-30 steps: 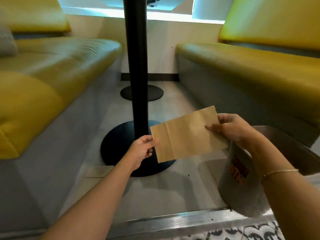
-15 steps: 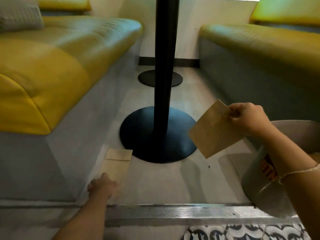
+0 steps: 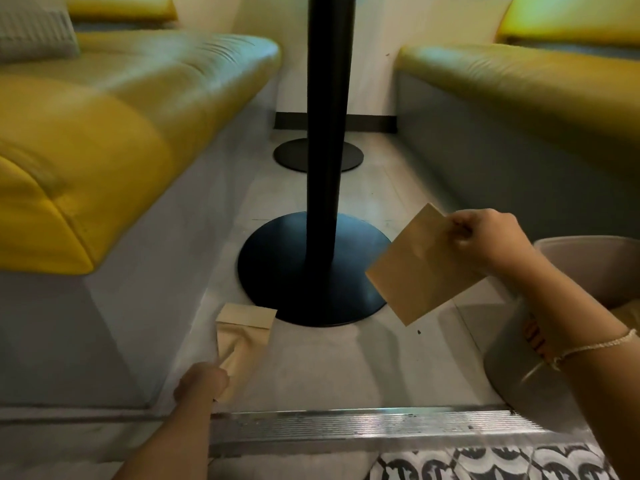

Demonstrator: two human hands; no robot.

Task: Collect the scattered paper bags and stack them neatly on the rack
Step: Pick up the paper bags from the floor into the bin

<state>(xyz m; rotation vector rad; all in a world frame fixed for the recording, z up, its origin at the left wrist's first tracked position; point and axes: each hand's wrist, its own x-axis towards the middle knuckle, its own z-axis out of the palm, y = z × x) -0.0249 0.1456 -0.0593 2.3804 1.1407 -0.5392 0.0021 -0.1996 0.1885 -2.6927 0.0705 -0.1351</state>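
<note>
Down on the floor [image 3: 329,368] beside the black table base [image 3: 277,271], the left hand [image 3: 201,384] has its grip pinched on the near end of a crumpled paper bag [image 3: 244,336]. The right hand [image 3: 485,237] holds another flat bag [image 3: 422,268] aloft by its corner. Best to lift slowly, letting the bag peel flat, then lay it against the held one, edges matched.

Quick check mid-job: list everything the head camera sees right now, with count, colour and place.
paper bag on the floor: 1, tan, crumpled, left of the table base, its near end in the left hand's grip
held paper bag: 1, brown, flat, in the air right of the base
table post: 1, black, centre, on a round base
far base: 1, black, behind
benches: 2, yellow, left and right
bucket: 1, grey, lower right
left hand: pinches the floor bag
right hand: pinches the held bag
</note>
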